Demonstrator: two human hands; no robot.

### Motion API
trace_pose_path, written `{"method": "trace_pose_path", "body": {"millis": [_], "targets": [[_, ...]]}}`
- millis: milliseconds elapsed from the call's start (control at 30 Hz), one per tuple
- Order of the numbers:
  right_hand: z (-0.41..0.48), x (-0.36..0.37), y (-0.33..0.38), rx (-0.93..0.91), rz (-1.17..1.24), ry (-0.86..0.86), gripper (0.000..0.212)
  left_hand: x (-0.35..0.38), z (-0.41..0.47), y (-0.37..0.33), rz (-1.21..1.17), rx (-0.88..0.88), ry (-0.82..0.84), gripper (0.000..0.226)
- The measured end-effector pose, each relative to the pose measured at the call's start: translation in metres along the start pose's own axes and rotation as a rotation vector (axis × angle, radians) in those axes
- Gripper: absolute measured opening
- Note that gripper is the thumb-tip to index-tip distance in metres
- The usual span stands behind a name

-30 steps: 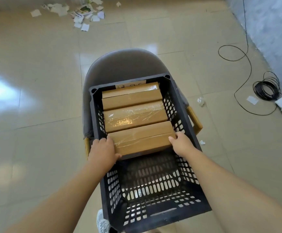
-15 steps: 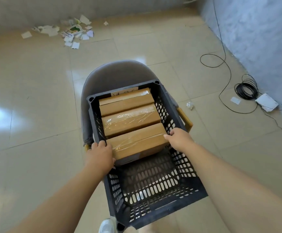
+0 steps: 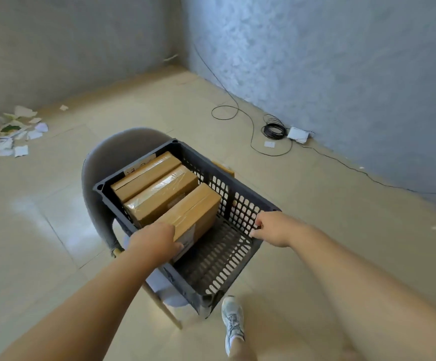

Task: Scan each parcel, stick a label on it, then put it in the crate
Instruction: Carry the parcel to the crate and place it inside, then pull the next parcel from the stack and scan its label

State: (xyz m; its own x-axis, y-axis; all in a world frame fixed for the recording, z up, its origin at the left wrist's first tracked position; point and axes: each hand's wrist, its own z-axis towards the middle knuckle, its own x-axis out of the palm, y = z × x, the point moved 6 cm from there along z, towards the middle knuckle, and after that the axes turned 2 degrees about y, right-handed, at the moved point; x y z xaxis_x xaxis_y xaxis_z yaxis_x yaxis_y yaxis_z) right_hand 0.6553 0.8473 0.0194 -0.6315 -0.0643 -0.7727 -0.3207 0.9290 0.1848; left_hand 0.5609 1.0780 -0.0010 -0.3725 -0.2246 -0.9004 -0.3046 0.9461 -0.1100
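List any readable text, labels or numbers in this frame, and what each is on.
None legible.
White slip at the far end of the dark grey slotted plastic crate: dark marks, too blurred.
White label on the nearest brown cardboard parcel: too blurred.

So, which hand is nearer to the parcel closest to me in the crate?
Left. The left hand grips the near corner of that nearest parcel; the right hand is apart from it, holding the right rim of the crate.
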Motion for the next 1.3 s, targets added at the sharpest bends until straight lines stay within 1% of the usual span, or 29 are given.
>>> {"method": "trace_pose_path", "body": {"millis": [100,200,267,367,500,567,667,767,900,1033,1200,1300], "targets": [[-0.055,0.024,-0.022,0.082,0.056,-0.013,0.037,-0.003,-0.023,-0.033,0.032,0.108,0.045,0.033],[-0.108,0.050,-0.055,0.184,0.145,-0.040,0.040,-0.003,-0.049,-0.078,0.089,0.241,0.049,0.026],[-0.145,0.068,-0.078,0.243,0.196,-0.052,0.040,-0.001,-0.068,-0.109,0.107,0.317,0.041,0.026],[-0.202,0.095,-0.112,0.329,0.250,-0.084,0.039,0.012,-0.098,-0.157,0.108,0.444,0.049,0.031],[-0.284,0.135,-0.152,0.458,0.365,-0.137,0.043,0.039,-0.146,-0.219,0.212,0.629,0.057,0.043],[-0.326,0.159,-0.170,0.507,0.422,-0.151,0.041,0.055,-0.174,-0.250,0.225,0.712,0.061,0.043],[-0.389,0.201,-0.199,0.572,0.496,-0.155,0.031,0.084,-0.220,-0.294,0.225,0.813,0.074,0.042],[-0.453,0.241,-0.225,0.618,0.545,-0.165,0.024,0.119,-0.267,-0.335,0.208,0.869,0.106,0.040],[-0.533,0.290,-0.264,0.694,0.569,-0.151,0.043,0.166,-0.335,-0.388,0.178,0.928,0.149,0.039],[-0.599,0.336,-0.311,0.778,0.596,-0.140,0.044,0.203,-0.397,-0.436,0.115,0.978,0.186,0.035],[-0.658,0.359,-0.371,0.940,0.604,-0.234,0.043,0.220,-0.436,-0.484,-0.031,0.962,0.194,0.025],[-0.677,0.356,-0.409,1.027,0.595,-0.359,0.032,0.221,-0.438,-0.514,-0.176,0.942,0.168,0.024]]}}
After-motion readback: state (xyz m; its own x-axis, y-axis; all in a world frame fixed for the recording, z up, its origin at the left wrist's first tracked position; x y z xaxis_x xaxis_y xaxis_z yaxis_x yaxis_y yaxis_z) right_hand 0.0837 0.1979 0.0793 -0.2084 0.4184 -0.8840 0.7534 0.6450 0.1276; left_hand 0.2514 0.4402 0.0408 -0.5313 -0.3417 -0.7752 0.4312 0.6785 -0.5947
